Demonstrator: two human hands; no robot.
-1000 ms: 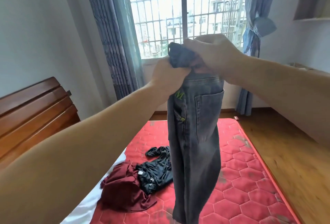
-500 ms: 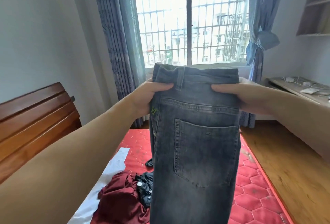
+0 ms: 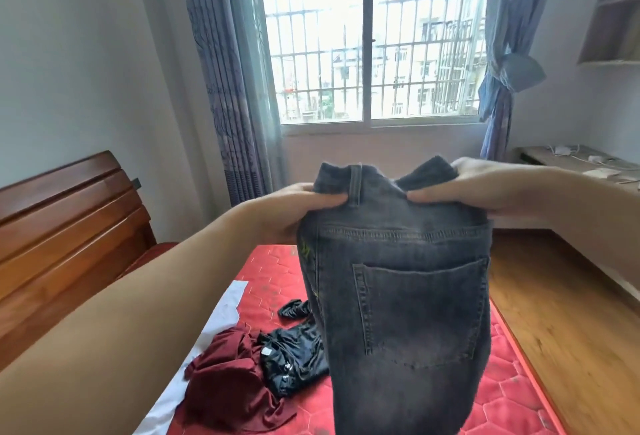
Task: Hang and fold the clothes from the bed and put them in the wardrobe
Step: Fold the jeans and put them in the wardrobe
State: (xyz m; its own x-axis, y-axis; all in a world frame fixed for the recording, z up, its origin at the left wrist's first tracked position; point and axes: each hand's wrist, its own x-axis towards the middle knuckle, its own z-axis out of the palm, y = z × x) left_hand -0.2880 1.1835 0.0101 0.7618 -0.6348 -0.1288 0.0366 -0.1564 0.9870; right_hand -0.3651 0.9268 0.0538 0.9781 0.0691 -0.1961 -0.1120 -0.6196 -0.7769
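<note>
Jeans (image 3: 408,296) hang between both hands — left hand (image 3: 294,206), right hand (image 3: 485,188) pinching the waistband.

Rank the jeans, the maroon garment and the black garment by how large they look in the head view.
1. jeans, largest, though held nearest the camera by the left hand and right hand, so partly inflated.
2. maroon garment.
3. black garment, partly hidden behind the jeans, so this last ranking is unsure.

Bright backlit window (image 3: 372,43) (curved edges)
</note>
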